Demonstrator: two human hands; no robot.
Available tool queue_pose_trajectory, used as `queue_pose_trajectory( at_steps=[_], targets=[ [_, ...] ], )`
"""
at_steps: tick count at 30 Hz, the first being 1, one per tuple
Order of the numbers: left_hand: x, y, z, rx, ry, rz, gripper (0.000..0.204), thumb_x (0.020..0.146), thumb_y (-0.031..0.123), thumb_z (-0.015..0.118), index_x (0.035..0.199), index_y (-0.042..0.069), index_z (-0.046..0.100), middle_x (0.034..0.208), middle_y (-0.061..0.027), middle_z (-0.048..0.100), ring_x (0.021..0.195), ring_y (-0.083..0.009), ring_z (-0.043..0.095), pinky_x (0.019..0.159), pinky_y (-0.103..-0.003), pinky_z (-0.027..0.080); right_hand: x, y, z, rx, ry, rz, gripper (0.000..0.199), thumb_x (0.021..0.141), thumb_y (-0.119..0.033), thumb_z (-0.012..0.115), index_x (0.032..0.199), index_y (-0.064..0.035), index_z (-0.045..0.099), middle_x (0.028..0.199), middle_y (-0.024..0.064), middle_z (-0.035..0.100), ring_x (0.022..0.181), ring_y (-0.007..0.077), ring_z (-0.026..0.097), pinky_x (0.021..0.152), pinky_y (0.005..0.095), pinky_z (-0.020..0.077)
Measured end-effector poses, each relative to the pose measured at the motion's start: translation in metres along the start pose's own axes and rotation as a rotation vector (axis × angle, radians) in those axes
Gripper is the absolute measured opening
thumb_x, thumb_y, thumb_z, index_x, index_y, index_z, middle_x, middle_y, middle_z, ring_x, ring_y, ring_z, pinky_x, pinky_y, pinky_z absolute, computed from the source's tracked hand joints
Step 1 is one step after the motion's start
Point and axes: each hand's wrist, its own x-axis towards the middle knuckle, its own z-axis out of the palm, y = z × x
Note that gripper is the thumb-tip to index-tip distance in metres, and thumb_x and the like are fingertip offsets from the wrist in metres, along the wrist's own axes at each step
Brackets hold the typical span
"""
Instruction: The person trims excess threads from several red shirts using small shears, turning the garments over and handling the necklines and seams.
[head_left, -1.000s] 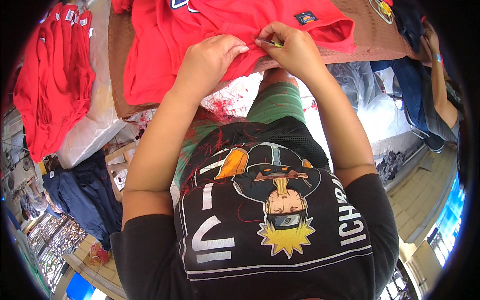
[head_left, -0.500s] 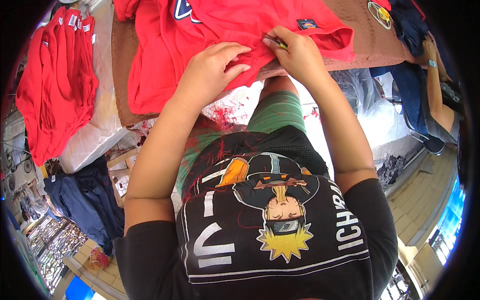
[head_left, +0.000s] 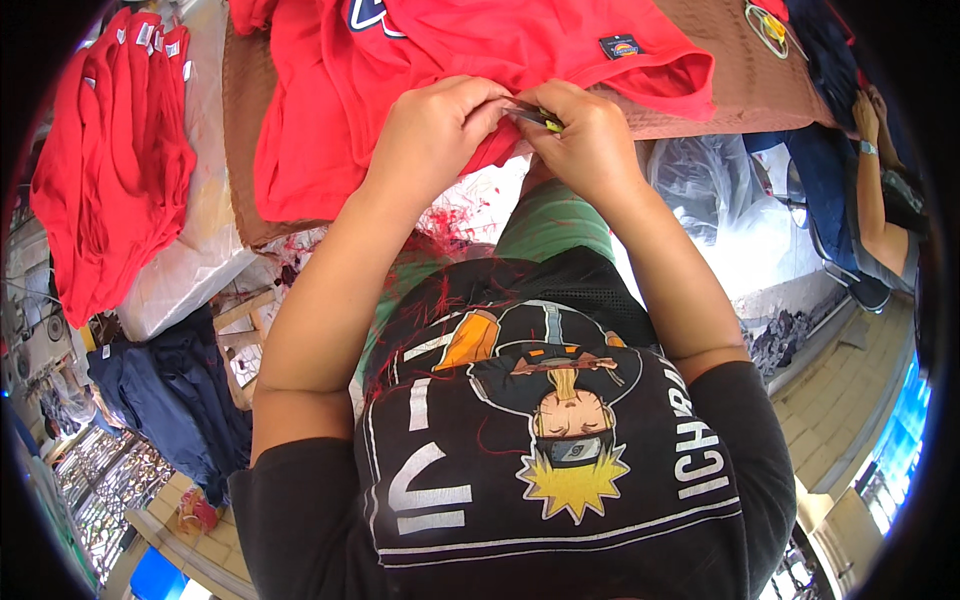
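Note:
A red shirt [head_left: 440, 50] with a dark label near its opening is spread over the table's near edge. At its near hem my left hand [head_left: 430, 130] is closed, thumb and fingertips pinched on the red cloth. My right hand [head_left: 590, 135] is closed around small dark thread snips [head_left: 535, 115] with a yellow-green part. The snips' tips point left and meet the pinched fingertips of the left hand. Whether a loose thread is held there is too small to tell.
A brown cloth [head_left: 745, 95] covers the table. Several red garments [head_left: 115, 180] hang over a plastic-wrapped stack at left, with dark blue garments [head_left: 165, 390] below. Red thread scraps [head_left: 445, 225] lie on my lap. At far right, another person's arm [head_left: 872, 190] reaches toward dark cloth.
My left hand has gone from loosely spread fingers on the shirt to a pinch. The right hand with the snips has moved slightly left and down, bringing the hands together.

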Motion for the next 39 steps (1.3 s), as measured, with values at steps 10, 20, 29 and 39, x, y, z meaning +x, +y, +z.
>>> queue_pose_trajectory(
  at_steps=[10,20,29,39],
  targets=[
    [0.001,-0.004,0.004,0.148,-0.036,0.083,0.015,0.086,0.015,0.068,0.097,0.004,0.068,0.087,-0.0075,0.071,0.078,-0.0159,0.068,0.068,-0.03,0.052,0.001,-0.006,-0.014,0.043,-0.075,0.047,0.022,0.079,-0.019,0.068,0.097,-0.0084,0.062,0.087,0.0143,0.065,0.079,0.0363,0.064,0.067,0.0441,0.0494],
    [0.011,-0.008,-0.01,-0.16,-0.194,-0.177,0.015,0.09,0.015,0.063,0.097,0.002,0.067,0.082,-0.0048,0.071,0.078,-0.0101,0.067,0.071,-0.025,0.052,0.0,0.006,-0.036,-0.031,-0.163,-0.139,0.024,0.082,-0.024,0.068,0.098,-0.0083,0.058,0.093,0.0093,0.06,0.081,0.0333,0.062,0.067,0.0432,0.0488],
    [0.011,-0.009,-0.008,-0.172,-0.178,-0.179,0.015,0.091,0.015,0.062,0.098,0.002,0.065,0.084,-0.005,0.071,0.079,-0.0112,0.068,0.072,-0.025,0.052,0.004,-0.001,-0.032,-0.146,-0.195,-0.201,0.022,0.08,-0.021,0.069,0.094,-0.008,0.058,0.088,0.0094,0.059,0.082,0.0334,0.061,0.066,0.0432,0.0485],
    [0.006,0.011,-0.013,-0.181,-0.037,-0.194,0.016,0.092,0.016,0.063,0.099,0.001,0.064,0.086,-0.0061,0.069,0.066,-0.0099,0.063,0.063,-0.024,0.051,0.021,-0.012,-0.041,0.513,-0.411,0.512,0.028,0.086,-0.023,0.07,0.107,-0.0053,0.067,0.079,0.0021,0.065,0.075,0.0111,0.059,0.07,0.0317,0.0492]
  ],
)
